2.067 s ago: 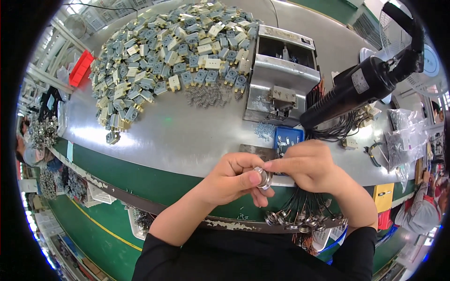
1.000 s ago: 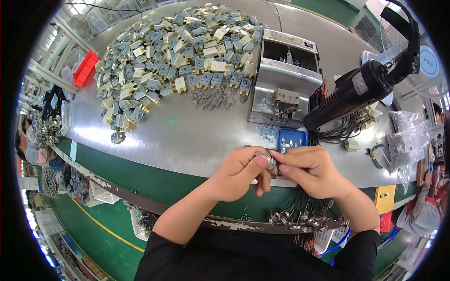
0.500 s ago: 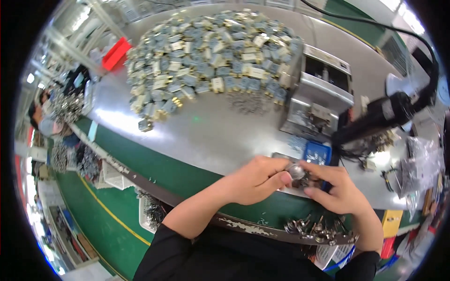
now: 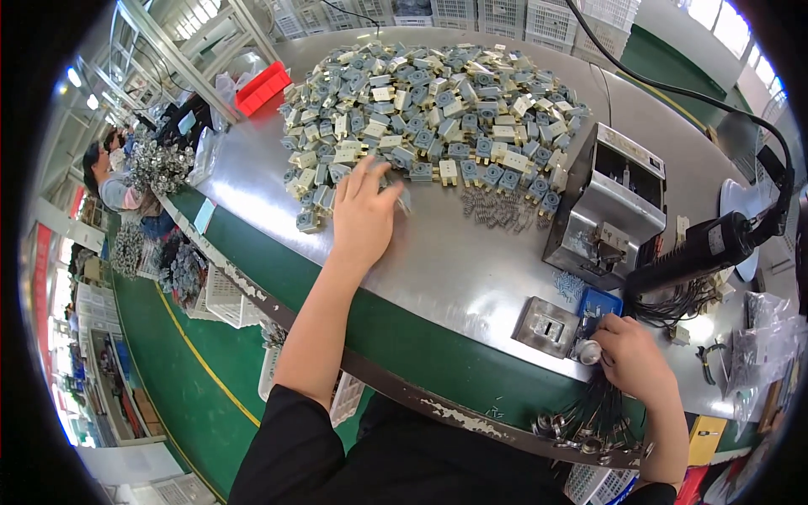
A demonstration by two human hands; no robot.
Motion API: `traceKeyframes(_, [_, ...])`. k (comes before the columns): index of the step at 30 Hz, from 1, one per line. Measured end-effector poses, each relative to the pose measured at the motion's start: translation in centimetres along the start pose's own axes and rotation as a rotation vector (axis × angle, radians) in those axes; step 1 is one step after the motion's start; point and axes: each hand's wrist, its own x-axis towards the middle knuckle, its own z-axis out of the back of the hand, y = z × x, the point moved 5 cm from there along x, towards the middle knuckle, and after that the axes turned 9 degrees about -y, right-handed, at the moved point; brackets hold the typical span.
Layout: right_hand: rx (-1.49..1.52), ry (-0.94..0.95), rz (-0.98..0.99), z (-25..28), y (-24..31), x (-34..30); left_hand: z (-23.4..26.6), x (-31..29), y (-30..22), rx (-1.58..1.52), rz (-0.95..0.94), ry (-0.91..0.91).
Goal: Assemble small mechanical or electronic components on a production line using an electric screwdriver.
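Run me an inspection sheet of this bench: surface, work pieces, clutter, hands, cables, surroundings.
Surface: shiny metal tabletop, green strip along the front.
Work pieces: heap of grey and cream blocks; round metal part near the blue tray.
Clutter: loose springs and screws; plastic bags at right.
Hands: left hand at the heap's near edge, grip unclear; right hand holds the round metal part.
Cables: dark wires bunched beside the black cylindrical tool.
Surroundings: red bin, white crates behind; another person at left.

Red plastic bin [image 4: 263,87] at upper left, pliers [image 4: 705,367] beside clear plastic bags [image 4: 764,341] at right
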Motion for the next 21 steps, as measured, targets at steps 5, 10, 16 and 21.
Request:
traceKeyframes(5, [0.032,-0.046,0.029,0.3,0.0,0.3,1.9,-1.4,-2.1,-0.461,-0.096,0.225])
traceKeyframes(10, [0.090,-0.197,-0.008,0.9,-0.1,0.3,2.5,-3.5,-6.0,-1.300,0.577,0.427])
traceKeyframes(16, [0.254,-0.248,-0.030,1.8,-0.6,0.5,2.7,-4.5,-10.7,-2.106,1.131,0.442])
traceKeyframes(21, [0.299,-0.307,-0.034,2.3,-1.4,-0.6,1.6,-3.8,-12.8,-2.136,1.316,0.560])
